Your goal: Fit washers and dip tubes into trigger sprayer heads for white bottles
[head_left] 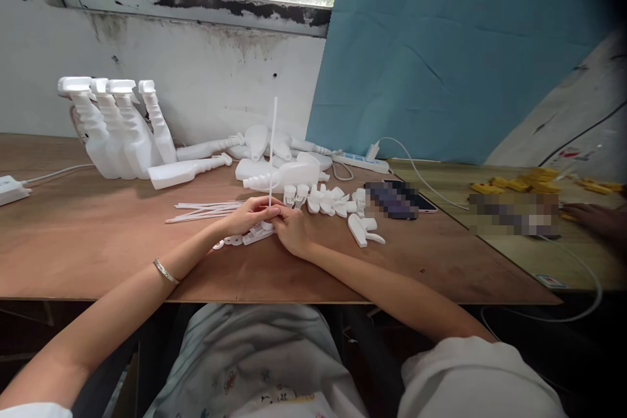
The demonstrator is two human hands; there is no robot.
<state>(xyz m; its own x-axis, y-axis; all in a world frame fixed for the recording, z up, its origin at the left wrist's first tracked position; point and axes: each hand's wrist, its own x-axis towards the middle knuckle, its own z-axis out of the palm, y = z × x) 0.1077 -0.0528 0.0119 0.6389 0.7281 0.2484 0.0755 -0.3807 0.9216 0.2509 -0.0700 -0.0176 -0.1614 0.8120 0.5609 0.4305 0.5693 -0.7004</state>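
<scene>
A thin white dip tube stands almost upright between my two hands. The fingers of my left hand pinch it near its lower end. My right hand is closed right beside that end, fingertips meeting the left ones; what lies inside its grip is hidden. Under the hands lie small white rings and a white plastic part, partly covered. More loose tubes lie left of my left hand. White trigger spray heads are grouped beyond my right hand, with another spray head nearer to me.
Several white spray bottles with heads stand at the back left; bottles without heads lie along the wall. A power strip, phones and cables are to the right. At far right, another person's hand is near yellow pieces.
</scene>
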